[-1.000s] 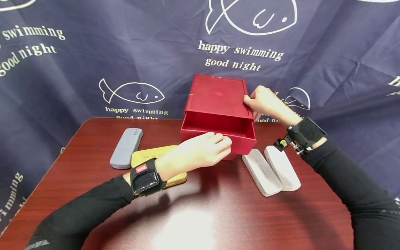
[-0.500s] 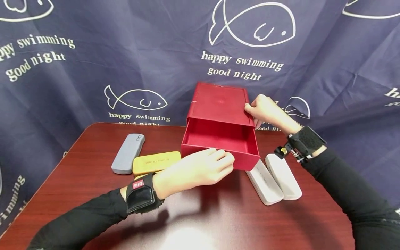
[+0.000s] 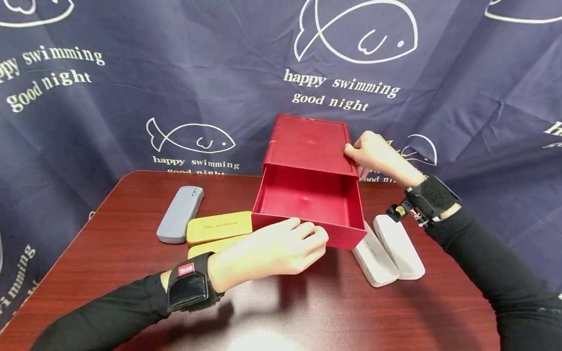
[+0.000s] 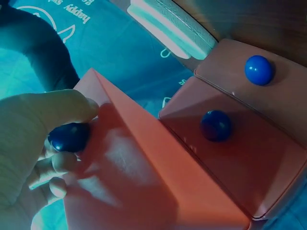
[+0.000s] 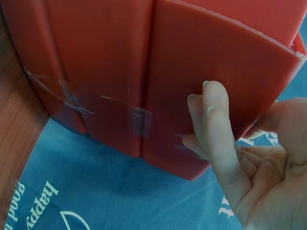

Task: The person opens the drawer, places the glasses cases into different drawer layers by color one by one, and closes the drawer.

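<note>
A red drawer box stands at the table's far edge. Its top drawer is pulled out toward me and looks empty inside. My left hand is at the drawer's front wall. In the left wrist view, this left hand pinches a round knob between thumb and fingers. Two more knobs sit on the lower drawer fronts. My right hand holds the box's upper right edge. In the right wrist view, its fingers press on the box's side wall.
A grey case and two yellow cases lie left of the box. Two white cases lie side by side to its right. The table is dark red wood. A navy printed cloth hangs behind.
The left hand has drawn the top drawer further out toward me. The right hand has stayed on the box's right edge.
</note>
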A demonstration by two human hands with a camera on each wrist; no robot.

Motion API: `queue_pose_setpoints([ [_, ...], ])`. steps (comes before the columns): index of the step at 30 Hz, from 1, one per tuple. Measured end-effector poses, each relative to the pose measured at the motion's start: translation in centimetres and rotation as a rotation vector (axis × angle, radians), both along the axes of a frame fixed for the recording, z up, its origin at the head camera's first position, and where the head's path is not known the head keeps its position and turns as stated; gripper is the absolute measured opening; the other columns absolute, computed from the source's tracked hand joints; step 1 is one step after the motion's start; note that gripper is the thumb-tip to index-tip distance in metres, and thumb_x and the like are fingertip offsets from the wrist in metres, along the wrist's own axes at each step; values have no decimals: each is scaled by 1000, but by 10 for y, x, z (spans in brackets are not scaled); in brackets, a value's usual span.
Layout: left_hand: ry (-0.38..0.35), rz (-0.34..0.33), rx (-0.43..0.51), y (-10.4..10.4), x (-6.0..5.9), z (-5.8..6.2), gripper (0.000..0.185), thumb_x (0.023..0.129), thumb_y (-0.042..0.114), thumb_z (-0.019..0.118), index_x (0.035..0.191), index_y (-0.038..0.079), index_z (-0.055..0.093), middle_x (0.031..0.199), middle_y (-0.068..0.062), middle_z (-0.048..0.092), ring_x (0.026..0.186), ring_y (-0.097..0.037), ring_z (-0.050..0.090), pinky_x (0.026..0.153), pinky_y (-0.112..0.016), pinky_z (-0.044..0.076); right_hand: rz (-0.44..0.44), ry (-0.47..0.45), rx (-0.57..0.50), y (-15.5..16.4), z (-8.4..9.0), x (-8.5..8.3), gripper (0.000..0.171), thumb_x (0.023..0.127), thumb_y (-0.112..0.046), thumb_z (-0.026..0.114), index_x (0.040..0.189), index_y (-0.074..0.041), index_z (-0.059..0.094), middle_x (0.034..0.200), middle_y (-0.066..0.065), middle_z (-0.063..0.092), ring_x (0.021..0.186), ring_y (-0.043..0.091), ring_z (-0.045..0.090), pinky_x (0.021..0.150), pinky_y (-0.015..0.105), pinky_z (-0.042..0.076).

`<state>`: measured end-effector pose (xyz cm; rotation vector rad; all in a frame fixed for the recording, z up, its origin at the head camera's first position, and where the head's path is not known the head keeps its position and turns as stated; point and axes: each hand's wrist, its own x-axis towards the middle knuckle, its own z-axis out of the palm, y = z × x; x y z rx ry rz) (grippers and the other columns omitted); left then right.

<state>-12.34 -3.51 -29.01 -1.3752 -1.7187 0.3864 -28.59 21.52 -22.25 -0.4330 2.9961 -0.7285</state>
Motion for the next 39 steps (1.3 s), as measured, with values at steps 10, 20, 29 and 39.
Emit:
queue_pose_setpoints([
  [10, 68, -51, 10, 2, 1, -2, 15, 94, 7, 54, 95, 13, 69, 97, -1, 60, 78, -14, 55, 66, -23, 45, -8, -4, -4, 0, 0, -1, 52, 97, -22, 45, 49, -7, 58, 50, 9, 66, 42, 16, 67, 48, 22, 53],
  [20, 48, -45, 2, -3, 4, -4, 16, 95, 9, 54, 99, 12, 69, 98, -1, 60, 80, -15, 55, 67, -24, 44, -12, 9, 9, 0, 2, 0, 54, 98, -24, 46, 48, -7, 57, 49, 7, 65, 42, 15, 66, 48, 21, 51],
  [29, 49, -37, -1, -7, 4, -5, 19, 95, 10, 53, 106, 12, 68, 102, -1, 61, 82, -15, 55, 67, -25, 45, -10, 13, 7, -1, 0, -1, 54, 97, -24, 45, 47, -8, 57, 48, 7, 65, 41, 14, 66, 47, 21, 49],
  [39, 114, -116, 164, -23, 0, 12, 34, 95, 35, 59, 112, 7, 69, 105, -5, 69, 86, -17, 63, 70, -29, 50, -6, 7, 2, 0, 0, -1, 54, 97, -23, 45, 47, -8, 58, 49, 8, 65, 41, 15, 66, 48, 20, 50],
])
